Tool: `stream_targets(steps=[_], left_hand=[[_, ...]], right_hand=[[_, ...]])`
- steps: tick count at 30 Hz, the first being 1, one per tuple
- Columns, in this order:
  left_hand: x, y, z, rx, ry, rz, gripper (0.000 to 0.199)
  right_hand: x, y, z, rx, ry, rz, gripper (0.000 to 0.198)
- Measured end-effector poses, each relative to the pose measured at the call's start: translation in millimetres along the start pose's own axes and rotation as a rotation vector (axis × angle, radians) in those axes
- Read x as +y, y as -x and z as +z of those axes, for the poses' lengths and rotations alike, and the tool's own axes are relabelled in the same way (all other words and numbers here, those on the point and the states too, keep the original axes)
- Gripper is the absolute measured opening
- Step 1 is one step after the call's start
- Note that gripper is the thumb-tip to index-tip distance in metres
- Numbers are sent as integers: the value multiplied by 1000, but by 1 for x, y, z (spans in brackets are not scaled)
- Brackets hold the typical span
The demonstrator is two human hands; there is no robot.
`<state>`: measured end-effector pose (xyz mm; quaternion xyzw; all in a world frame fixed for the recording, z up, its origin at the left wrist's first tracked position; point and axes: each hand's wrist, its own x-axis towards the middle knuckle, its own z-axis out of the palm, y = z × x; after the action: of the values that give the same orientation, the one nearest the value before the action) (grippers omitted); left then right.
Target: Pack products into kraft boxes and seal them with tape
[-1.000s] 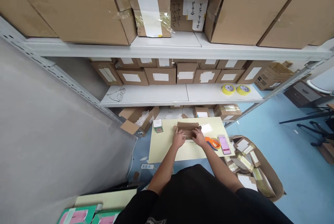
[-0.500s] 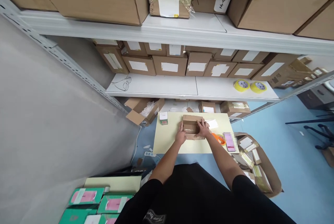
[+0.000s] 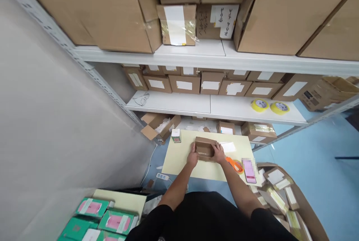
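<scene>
In the head view, a small brown cardboard carton (image 3: 204,150) sits at the middle of the pale yellow table (image 3: 176,159), oblong, plain and open-topped, its hollow inside darker, with a shiny streak low within. The left hand (image 3: 192,156) grips its wall at nine o'clock and the right hand (image 3: 218,153) its wall at three, while an orange tape dispenser (image 3: 234,164) and a pink-screened phone (image 3: 249,171) lie towards four o'clock from it.
</scene>
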<state>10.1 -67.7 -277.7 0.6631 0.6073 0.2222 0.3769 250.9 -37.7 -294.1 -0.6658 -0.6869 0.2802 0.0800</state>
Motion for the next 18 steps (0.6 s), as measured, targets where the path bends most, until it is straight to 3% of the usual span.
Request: stream_targets(steps=[5,10,13,18], left_hand=[[15,53,16,148,6,-136,9],[22,106,43,243,11,-235,10],[15,141,54,313,50,-277,10],[8,211,61,445,43,-399,14]], right_hand=[[13,13,-6,226,-248,-116,63],[6,29,-7,326,-388,-275,55],[-17,37,1,282,-396,-365,52],[-76,64,14,65,-329,-548,50]])
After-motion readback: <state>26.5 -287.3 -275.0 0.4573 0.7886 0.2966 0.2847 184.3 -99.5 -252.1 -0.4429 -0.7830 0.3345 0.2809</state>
